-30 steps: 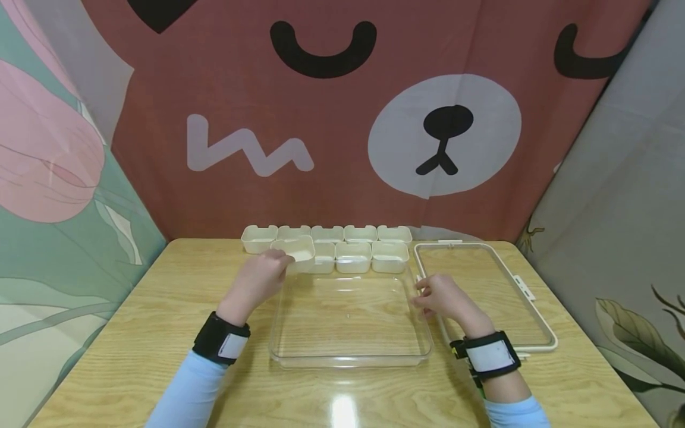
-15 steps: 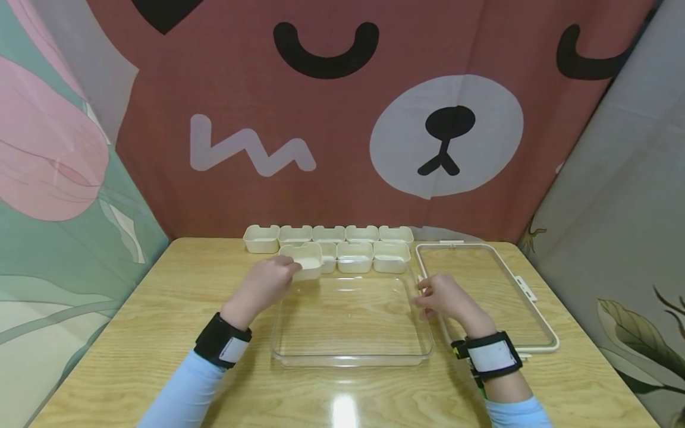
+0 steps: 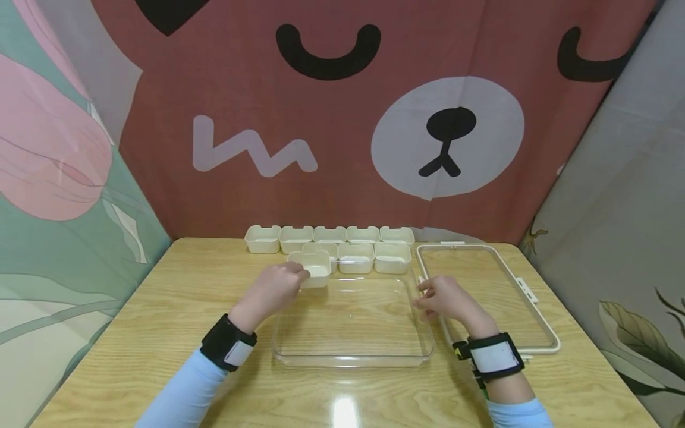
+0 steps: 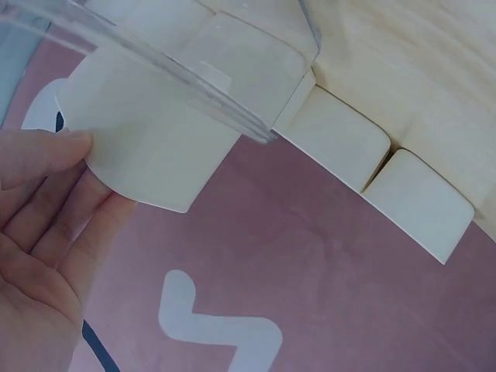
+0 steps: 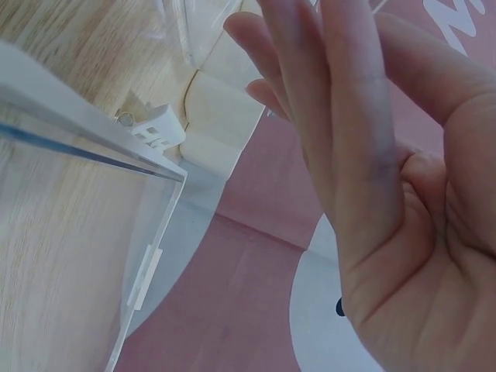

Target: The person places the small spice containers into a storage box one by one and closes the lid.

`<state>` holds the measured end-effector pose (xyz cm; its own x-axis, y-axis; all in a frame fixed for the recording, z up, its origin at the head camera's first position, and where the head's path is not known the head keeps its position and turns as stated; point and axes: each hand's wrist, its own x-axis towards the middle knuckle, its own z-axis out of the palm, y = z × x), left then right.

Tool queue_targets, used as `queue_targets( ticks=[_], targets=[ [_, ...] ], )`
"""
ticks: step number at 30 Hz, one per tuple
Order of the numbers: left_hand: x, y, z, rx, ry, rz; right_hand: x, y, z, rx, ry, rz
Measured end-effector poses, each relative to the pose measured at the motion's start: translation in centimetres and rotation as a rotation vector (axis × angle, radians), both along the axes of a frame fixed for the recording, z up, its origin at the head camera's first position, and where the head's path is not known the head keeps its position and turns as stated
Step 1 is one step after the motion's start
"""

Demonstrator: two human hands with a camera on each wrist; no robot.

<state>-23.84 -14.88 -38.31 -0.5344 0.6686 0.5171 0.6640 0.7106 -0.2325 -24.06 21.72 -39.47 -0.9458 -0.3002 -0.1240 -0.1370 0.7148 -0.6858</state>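
My left hand [image 3: 275, 291] pinches a small cream plastic cup [image 3: 316, 270] by its near left side, with the thumb on one face and the fingers on the other. In the left wrist view this cup [image 4: 155, 139] fills the upper left, partly behind a clear rim. It hangs over the back left corner of a large clear rectangular box [image 3: 350, 359]. My right hand [image 3: 449, 300] is at the box's right rim, fingers mostly straight, touching it. In the right wrist view the right hand's [image 5: 372, 170] foremost fingertips run out of frame.
Two rows of cream cups [image 3: 393, 258] stand behind the box, against the patterned cloth [image 3: 332, 196]. A clear lid with a white frame and side clips [image 3: 551, 342] lies right of the box on the wooden table [image 3: 134, 309].
My left hand has carried the cream cup right and toward me, away from the rows and over the box's back left corner. The right hand has stayed at the rim.
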Motion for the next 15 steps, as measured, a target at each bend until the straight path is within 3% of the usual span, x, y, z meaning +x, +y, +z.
queue_targets(
  ticks=[8, 15],
  targets=[
    [-0.11, 0.07, -0.48, -0.042, -0.01, -0.022, 0.06, -0.07, -0.03, 0.005, -0.001, -0.004],
    [-0.14, 0.18, -0.76, -0.057, -0.081, -0.014, 0.14, -0.11, 0.08, -0.008, -0.001, -0.004]
  ],
)
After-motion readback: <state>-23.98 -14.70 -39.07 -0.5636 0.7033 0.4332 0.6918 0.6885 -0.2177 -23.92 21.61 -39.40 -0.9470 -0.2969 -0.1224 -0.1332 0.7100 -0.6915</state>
